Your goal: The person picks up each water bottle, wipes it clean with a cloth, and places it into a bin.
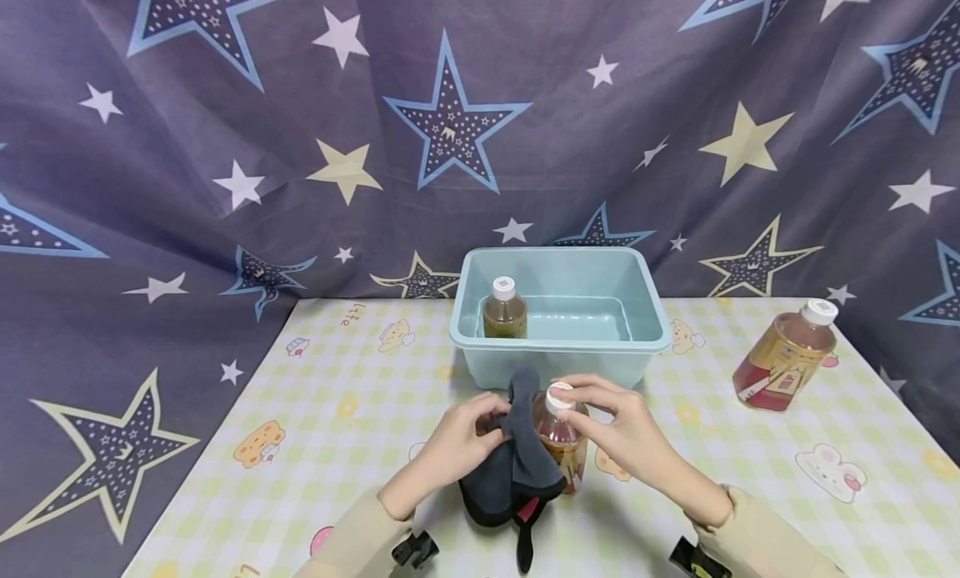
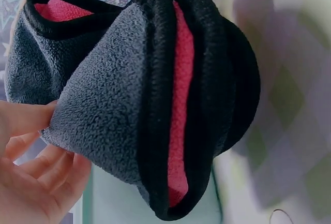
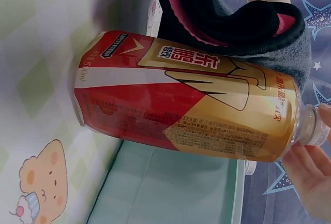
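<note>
My left hand (image 1: 467, 436) pinches a folded dark grey cloth (image 1: 501, 470) with black edging and a pink inner side; the left wrist view shows thumb and fingers gripping its fold (image 2: 98, 94). Beside it, my right hand (image 1: 618, 416) holds the white cap of a drink bottle (image 1: 566, 453) between thumb and fingers. That bottle has a red and gold label (image 3: 186, 97) and stands on the table in front of the bin. The cloth lies against the bottle's left side, hiding part of it.
Behind the hands stands a light blue plastic bin (image 1: 562, 357) with one capped bottle (image 1: 505, 311) inside at its left. Another red and gold bottle (image 1: 786, 357) stands at the table's right. A checked cloth (image 1: 360, 470) covers the table; a starry curtain (image 1: 300, 203) hangs behind.
</note>
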`<state>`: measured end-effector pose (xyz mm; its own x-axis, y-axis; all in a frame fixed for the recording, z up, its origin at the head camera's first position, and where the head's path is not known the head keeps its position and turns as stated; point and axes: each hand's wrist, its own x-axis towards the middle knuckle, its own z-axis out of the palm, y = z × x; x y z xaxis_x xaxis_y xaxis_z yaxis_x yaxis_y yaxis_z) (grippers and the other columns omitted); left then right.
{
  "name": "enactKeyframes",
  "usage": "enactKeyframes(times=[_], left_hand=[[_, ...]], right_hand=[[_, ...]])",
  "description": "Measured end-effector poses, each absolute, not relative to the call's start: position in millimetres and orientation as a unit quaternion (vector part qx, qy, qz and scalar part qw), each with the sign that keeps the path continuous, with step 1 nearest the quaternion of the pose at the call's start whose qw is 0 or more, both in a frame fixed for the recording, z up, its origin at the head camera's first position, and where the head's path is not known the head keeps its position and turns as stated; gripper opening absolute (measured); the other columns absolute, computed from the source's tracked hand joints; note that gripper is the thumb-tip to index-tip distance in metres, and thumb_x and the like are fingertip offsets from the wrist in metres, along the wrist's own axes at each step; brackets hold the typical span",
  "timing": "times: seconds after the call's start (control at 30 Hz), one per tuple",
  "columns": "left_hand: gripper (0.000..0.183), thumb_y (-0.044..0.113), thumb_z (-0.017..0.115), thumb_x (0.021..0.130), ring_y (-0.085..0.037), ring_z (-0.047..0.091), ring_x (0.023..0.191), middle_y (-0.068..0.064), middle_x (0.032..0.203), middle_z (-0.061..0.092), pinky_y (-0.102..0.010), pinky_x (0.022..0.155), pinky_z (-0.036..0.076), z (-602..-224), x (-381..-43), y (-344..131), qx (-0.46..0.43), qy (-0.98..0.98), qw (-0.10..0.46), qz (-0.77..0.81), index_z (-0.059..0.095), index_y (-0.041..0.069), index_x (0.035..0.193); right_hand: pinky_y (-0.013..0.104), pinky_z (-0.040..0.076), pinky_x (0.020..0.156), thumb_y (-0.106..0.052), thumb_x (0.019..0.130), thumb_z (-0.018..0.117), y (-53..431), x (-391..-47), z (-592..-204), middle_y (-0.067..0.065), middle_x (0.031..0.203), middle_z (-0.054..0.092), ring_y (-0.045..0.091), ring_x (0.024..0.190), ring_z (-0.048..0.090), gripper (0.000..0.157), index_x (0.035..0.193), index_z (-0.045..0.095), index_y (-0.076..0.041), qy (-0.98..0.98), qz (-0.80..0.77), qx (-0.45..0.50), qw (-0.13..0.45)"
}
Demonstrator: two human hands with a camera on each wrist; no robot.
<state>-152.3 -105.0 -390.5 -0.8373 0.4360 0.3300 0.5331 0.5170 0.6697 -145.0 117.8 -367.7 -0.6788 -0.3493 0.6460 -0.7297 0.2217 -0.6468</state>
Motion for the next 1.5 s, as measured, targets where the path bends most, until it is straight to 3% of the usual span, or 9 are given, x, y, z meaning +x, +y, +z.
enactKeyframes(times=[0.23,1.0,1.5], left_hand=[[0.019,-0.003,0.062,0.072,-0.008,0.046,0.065,0.001,0.078,0.057,-0.021,0.059,0.040,-404.9,-154.5,-104.3,-0.293,-0.870,0.064,-0.391,0.058,0.011,0.084],[0.019,-0.004,0.059,0.068,-0.008,0.046,0.061,0.000,0.072,0.054,-0.019,0.056,0.037,-447.5,-161.6,-101.3,-0.278,-0.887,0.025,-0.367,0.055,0.011,0.079],[0.019,-0.004,0.059,0.068,-0.008,0.044,0.059,0.001,0.072,0.054,-0.019,0.055,0.036,-445.2,-160.4,-101.9,-0.269,-0.890,0.021,-0.368,0.056,0.011,0.079]], right_hand=[[0.019,0.044,0.081,0.004,0.074,0.065,117.7,-144.9,-368.0,0.012,0.104,0.061,0.012,0.097,0.057,0.026,0.099,0.066,-0.002,-0.752,0.517,0.364,0.189],[0.018,0.043,0.082,0.007,0.072,0.066,116.9,-145.9,-371.4,0.011,0.104,0.061,0.015,0.097,0.057,0.028,0.099,0.066,-0.002,-0.752,0.515,0.358,0.203],[0.018,0.043,0.082,0.007,0.072,0.065,116.9,-145.7,-371.4,0.011,0.104,0.061,0.014,0.098,0.057,0.029,0.099,0.066,-0.002,-0.750,0.518,0.361,0.200]])
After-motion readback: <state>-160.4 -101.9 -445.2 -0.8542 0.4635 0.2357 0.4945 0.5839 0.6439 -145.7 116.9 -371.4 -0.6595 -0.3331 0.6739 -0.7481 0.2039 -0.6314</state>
